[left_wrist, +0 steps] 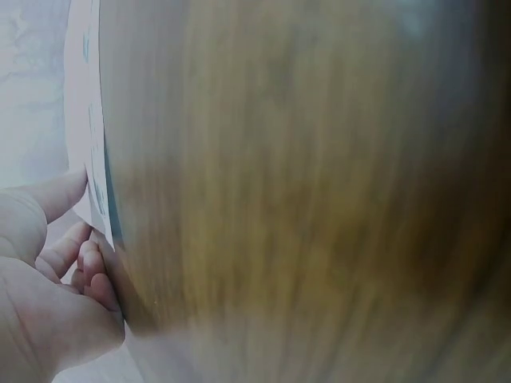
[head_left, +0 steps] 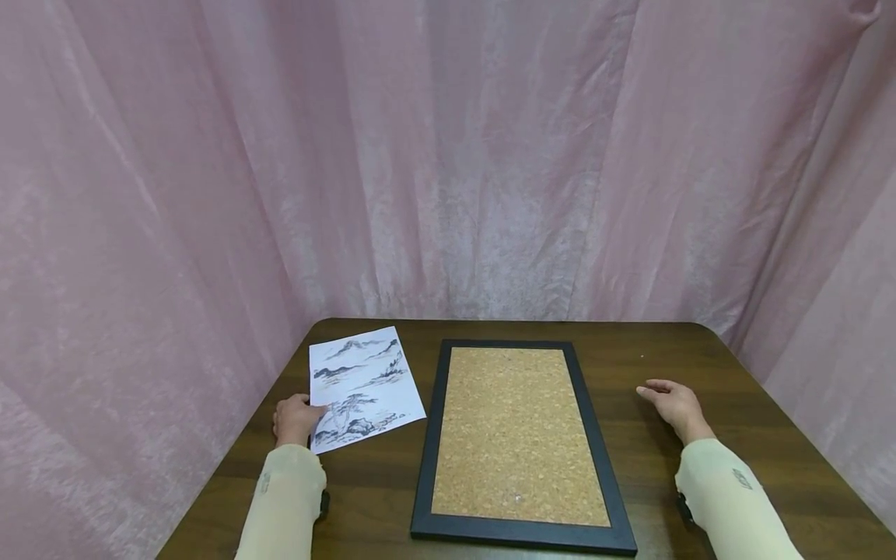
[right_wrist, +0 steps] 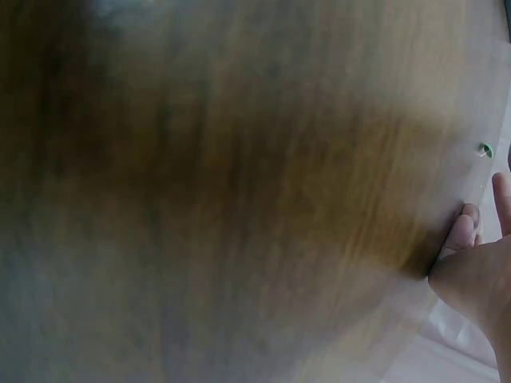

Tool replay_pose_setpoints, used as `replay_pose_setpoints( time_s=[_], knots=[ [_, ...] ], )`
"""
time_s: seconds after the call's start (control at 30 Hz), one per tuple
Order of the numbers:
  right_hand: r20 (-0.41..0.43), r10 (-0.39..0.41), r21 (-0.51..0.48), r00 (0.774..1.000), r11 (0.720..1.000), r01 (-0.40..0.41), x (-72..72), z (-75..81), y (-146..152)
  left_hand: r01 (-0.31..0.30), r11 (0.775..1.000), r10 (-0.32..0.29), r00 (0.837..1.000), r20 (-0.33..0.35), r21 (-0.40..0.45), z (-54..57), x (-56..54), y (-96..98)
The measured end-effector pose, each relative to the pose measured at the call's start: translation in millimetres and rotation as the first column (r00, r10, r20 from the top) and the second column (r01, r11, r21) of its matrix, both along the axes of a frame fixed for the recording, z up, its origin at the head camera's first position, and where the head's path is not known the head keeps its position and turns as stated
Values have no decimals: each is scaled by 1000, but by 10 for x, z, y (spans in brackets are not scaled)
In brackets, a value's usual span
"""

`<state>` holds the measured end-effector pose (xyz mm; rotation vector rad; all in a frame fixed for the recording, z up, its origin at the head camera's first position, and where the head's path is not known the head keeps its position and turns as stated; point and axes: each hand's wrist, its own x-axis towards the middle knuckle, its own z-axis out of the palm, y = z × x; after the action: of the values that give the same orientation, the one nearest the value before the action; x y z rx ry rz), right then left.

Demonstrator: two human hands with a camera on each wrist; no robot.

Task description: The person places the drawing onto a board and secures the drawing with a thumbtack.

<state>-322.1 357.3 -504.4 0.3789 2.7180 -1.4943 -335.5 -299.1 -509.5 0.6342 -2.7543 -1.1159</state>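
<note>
A white sheet of paper (head_left: 365, 385) printed with an ink landscape of mountains and trees lies at the left of the table, slightly turned. My left hand (head_left: 296, 420) pinches its near left edge, thumb on top. In the left wrist view the paper (left_wrist: 89, 120) shows edge-on between the thumb and the fingers of the left hand (left_wrist: 52, 271). A cork board (head_left: 521, 435) with a black frame lies flat in the middle. To its right, my right hand (head_left: 675, 408) rests on the table with relaxed fingers and holds nothing.
The brown wooden table (head_left: 364, 505) has rounded far corners. Pink curtains (head_left: 490, 155) hang behind it and at both sides. A tiny green and white object (right_wrist: 485, 150) lies beyond the right hand, too small to identify.
</note>
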Motion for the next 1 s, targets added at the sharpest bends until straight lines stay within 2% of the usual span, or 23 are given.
replay_pose_setpoints(
  time_s=[0.3,0.57,0.8,0.93,1.0],
  knots=[
    [-7,-26,108,1000,994,27,-55,2,-6,-22,1000,22,1000,-4,-11,-19,-39,15],
    [-69,-41,245,997,968,57,-90,-2,-52,-39,999,39,999,-11,-22,10,-27,37],
    [-79,-53,274,995,959,72,-99,-36,-71,-43,999,43,999,6,-28,8,-23,0],
    [-75,-58,260,995,963,76,-106,-60,-65,-47,998,45,999,-28,-46,-17,-47,-45],
    [-69,-67,251,995,964,83,-111,-73,-61,-63,998,61,996,-71,-28,-26,-48,-59]
  ],
)
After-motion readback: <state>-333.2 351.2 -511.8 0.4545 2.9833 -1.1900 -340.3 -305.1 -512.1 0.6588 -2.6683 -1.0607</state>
